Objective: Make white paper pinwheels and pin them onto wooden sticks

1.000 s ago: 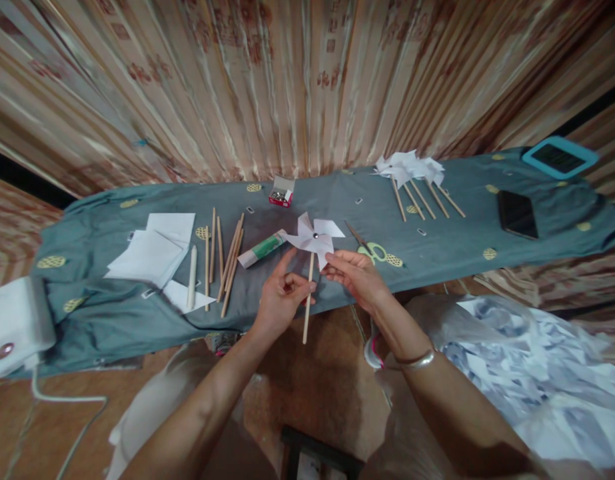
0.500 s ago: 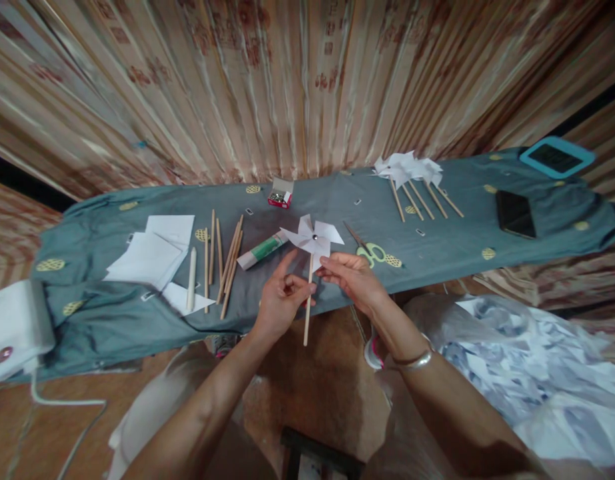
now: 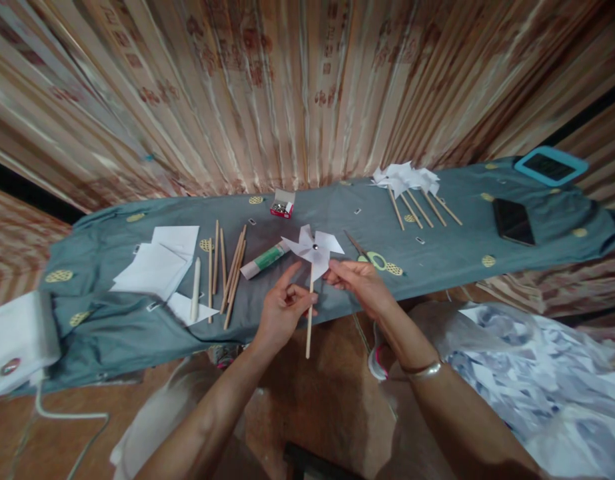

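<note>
A white paper pinwheel (image 3: 314,245) with a round metal pin at its centre stands nearly upright on a wooden stick in front of me. My left hand (image 3: 286,307) grips the stick between thumb and fingers below the paper, its index finger pointing up. At the right of the lower blade, my right hand (image 3: 357,280) is closed in a pinch, with thumb and fingertips at the paper's edge. Beyond the hands lie a green-and-white tube (image 3: 264,260) and scissors with light green handles (image 3: 373,260). A small red box of metal pins (image 3: 282,204) sits open behind them.
Left on the cloth-covered table (image 3: 332,200) are white paper sheets (image 3: 154,267), a white stick-shaped object (image 3: 195,293) and several wooden sticks (image 3: 232,280). Finished pinwheels (image 3: 407,180), a dark phone (image 3: 514,221) and a blue-framed device (image 3: 552,166) lie right. A bag of paper scraps (image 3: 527,367) stands below.
The view has tilted slightly, so the table and hands sit a little lower in the picture. Both hands keep nearly the same place at the pinwheel.
</note>
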Available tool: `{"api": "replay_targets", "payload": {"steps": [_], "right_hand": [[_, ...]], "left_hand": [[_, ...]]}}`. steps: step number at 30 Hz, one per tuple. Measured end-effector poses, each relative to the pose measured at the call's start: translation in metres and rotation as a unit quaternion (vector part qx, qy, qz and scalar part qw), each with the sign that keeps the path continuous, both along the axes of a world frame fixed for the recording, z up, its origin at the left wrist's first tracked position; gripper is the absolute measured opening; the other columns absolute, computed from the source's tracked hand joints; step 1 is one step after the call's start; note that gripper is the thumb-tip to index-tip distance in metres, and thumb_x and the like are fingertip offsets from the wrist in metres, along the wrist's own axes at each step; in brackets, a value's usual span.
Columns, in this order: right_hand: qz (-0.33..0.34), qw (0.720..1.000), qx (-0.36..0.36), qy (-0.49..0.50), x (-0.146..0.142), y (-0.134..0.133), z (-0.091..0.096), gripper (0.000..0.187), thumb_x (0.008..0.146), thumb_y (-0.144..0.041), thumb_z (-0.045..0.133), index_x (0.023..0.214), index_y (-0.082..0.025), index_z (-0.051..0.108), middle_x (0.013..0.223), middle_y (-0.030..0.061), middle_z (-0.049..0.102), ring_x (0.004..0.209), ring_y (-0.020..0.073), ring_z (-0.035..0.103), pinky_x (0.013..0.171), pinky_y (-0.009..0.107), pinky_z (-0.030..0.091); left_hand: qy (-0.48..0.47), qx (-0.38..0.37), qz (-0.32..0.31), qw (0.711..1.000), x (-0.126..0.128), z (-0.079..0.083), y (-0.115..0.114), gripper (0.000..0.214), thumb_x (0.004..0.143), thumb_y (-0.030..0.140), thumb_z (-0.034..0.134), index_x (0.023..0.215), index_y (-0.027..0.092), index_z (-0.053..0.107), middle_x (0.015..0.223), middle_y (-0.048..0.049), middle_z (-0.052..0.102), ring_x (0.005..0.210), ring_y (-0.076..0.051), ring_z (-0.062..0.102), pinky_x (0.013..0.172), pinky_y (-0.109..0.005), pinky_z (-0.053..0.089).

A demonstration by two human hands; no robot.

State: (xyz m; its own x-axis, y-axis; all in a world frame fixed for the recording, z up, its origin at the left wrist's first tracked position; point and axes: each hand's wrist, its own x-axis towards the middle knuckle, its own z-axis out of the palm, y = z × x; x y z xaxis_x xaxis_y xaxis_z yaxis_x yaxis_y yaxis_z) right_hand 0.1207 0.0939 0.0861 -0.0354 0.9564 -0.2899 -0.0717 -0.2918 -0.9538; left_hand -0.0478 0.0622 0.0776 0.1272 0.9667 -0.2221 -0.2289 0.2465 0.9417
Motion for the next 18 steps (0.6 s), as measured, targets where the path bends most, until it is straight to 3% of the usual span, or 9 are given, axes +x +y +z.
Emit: {"api": "replay_targets", "payload": {"steps": [4,9,13,18], "right_hand": [[-0.063,0.998,0.001,-0.006,0.021,0.009,0.002,0.048,0.058,-0.065,0.077,0.061,-0.018,0.071,0.070,0.0054,0.072,0.057,0.0103,0.059,0.054,0.022,0.044],[-0.116,0.989,-0.026,0.084,0.030,0.020,-0.003,0.044,0.060,-0.061,0.079,0.081,-0.023,0.072,0.083,0.0039,0.074,0.075,0.0151,0.067,0.066,0.024,0.051],[-0.092,0.987,-0.056,0.122,0.029,0.023,-0.003,0.041,0.060,-0.057,0.081,0.083,-0.024,0.072,0.093,0.0028,0.075,0.073,0.0136,0.066,0.071,0.025,0.053],[0.003,0.987,-0.074,0.146,0.032,0.020,0.003,0.043,0.065,-0.059,0.077,0.085,-0.021,0.072,0.088,0.0055,0.076,0.066,0.0152,0.068,0.063,0.026,0.055]], "left_hand": [[-0.010,0.001,-0.023,1.000,-0.004,0.001,-0.003,0.088,0.061,0.034,0.083,0.137,0.012,0.044,0.056,0.0075,0.063,0.047,-0.013,0.061,0.050,-0.022,0.047],[-0.027,-0.024,-0.064,0.997,-0.006,0.002,-0.010,0.081,0.062,0.030,0.083,0.133,0.013,0.050,0.058,0.0065,0.064,0.047,-0.012,0.062,0.050,-0.022,0.046],[-0.034,-0.043,-0.078,0.995,-0.007,0.001,-0.013,0.082,0.061,0.029,0.084,0.133,0.013,0.050,0.058,0.0068,0.064,0.046,-0.012,0.061,0.051,-0.022,0.047],[-0.034,-0.049,-0.100,0.993,-0.008,0.001,-0.014,0.080,0.060,0.029,0.084,0.132,0.014,0.051,0.058,0.0060,0.064,0.046,-0.012,0.061,0.051,-0.022,0.047]]}}
